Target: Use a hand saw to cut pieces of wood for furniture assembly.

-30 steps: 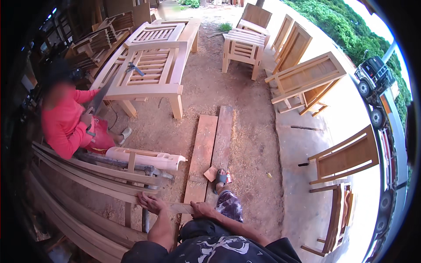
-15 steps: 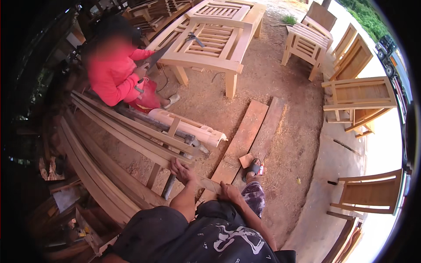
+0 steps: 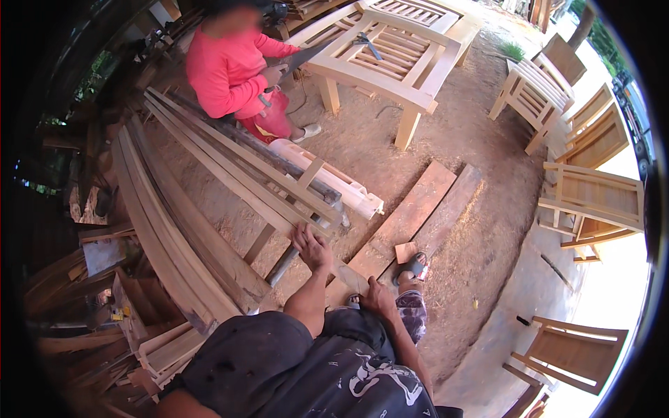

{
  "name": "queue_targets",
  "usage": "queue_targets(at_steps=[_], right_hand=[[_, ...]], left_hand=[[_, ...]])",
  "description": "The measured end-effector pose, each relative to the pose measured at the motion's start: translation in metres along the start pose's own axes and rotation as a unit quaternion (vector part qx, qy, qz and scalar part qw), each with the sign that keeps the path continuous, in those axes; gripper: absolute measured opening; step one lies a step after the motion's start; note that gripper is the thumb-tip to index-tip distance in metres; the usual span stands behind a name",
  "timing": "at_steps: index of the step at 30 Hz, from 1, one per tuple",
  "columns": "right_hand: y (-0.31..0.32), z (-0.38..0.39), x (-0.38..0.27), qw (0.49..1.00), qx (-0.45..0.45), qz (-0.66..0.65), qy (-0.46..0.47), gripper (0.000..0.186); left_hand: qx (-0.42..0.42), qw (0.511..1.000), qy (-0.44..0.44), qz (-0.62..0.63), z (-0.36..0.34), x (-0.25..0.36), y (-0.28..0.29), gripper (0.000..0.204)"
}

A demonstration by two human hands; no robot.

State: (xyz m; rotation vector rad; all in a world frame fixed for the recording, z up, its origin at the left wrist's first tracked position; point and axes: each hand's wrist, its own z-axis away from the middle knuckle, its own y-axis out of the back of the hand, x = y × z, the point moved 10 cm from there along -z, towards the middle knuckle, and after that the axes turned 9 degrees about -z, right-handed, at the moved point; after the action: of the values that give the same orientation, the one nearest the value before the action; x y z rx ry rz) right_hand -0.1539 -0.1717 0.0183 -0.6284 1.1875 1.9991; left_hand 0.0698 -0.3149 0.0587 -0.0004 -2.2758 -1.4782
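Note:
My left hand (image 3: pixel 311 249) presses down with bent fingers on the near end of a long wooden strip (image 3: pixel 258 198), which lies with others across a low support. Low in front of me, my right hand (image 3: pixel 378 298) is closed around the handle end of what looks like a handsaw (image 3: pixel 350 276). Its flat, tapered blade points toward the strip's end, and my fingers hide the handle. Whether the blade touches the wood cannot be told.
At the far left a co-worker in a red shirt (image 3: pixel 226 76) holds a handsaw beside a slatted wooden table frame (image 3: pixel 376 80). Two planks (image 3: pixel 432 202) lie on the ground by my sandalled foot (image 3: pixel 412 266). Wooden chairs (image 3: pixel 592 198) line the right; long boards (image 3: pixel 174 230) lie left.
The whole view has swung, so the scene sits farther right. Both hands keep nearly the same places on the strip and the saw. The co-worker shows little change.

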Motion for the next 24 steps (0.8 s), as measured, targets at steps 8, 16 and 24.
queue_targets(at_steps=[8, 16, 24], right_hand=[[-0.002, -0.001, 0.001, 1.0, -0.013, 0.011, 0.0, 0.053], [0.003, 0.0, -0.002, 1.0, -0.002, 0.02, 0.002, 0.051], [0.0, -0.003, -0.004, 1.0, -0.005, 0.012, 0.021, 0.051]], left_hand=[[0.001, 1.0, 0.008, 0.022, 0.002, -0.001, 0.006, 0.047], [-0.003, 1.0, 0.004, 0.02, -0.001, 0.005, 0.009, 0.047], [0.008, 1.0, 0.008, 0.016, -0.001, -0.001, 0.008, 0.048]])
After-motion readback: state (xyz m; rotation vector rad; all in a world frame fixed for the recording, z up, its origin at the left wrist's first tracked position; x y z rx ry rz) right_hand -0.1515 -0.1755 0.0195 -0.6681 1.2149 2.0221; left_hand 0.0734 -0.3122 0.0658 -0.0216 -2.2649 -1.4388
